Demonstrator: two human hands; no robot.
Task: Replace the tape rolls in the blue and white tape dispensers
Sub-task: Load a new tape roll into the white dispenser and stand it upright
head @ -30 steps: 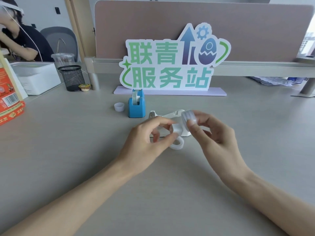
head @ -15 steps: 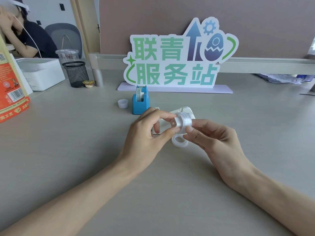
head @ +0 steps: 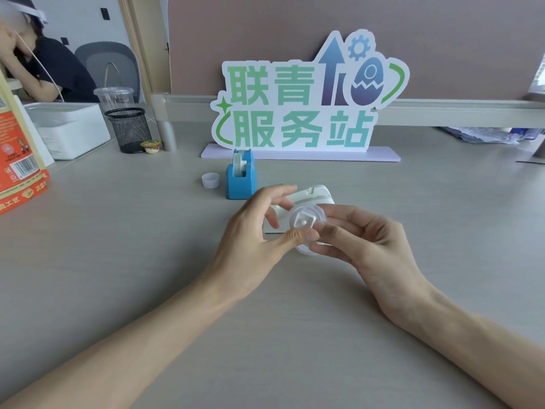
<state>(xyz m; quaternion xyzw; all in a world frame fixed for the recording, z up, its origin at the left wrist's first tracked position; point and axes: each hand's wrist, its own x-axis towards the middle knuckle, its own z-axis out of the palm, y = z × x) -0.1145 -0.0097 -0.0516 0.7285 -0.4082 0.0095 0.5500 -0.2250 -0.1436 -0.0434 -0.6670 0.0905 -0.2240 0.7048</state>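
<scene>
Both of my hands hold a clear tape roll (head: 306, 221) with a white hub in its core, just above the desk. My left hand (head: 259, 234) pinches it from the left with thumb and fingers. My right hand (head: 368, 243) grips it from the right. Right behind the roll lies the white tape dispenser (head: 312, 193), partly hidden by my fingers. A second pale ring (head: 306, 250) peeks out on the desk under my hands. The blue tape dispenser (head: 240, 180) stands upright further back with a roll in it.
A small white cap (head: 211, 180) sits left of the blue dispenser. A standing sign (head: 303, 104) lines the back. A black mesh cup (head: 129, 129), a white box (head: 67, 128) and an orange carton (head: 17, 160) stand at the left. A person sits at the far left.
My hands have brought the roll and the white hub together and turned them so the hub's face points toward me. The camera has shifted slightly.
</scene>
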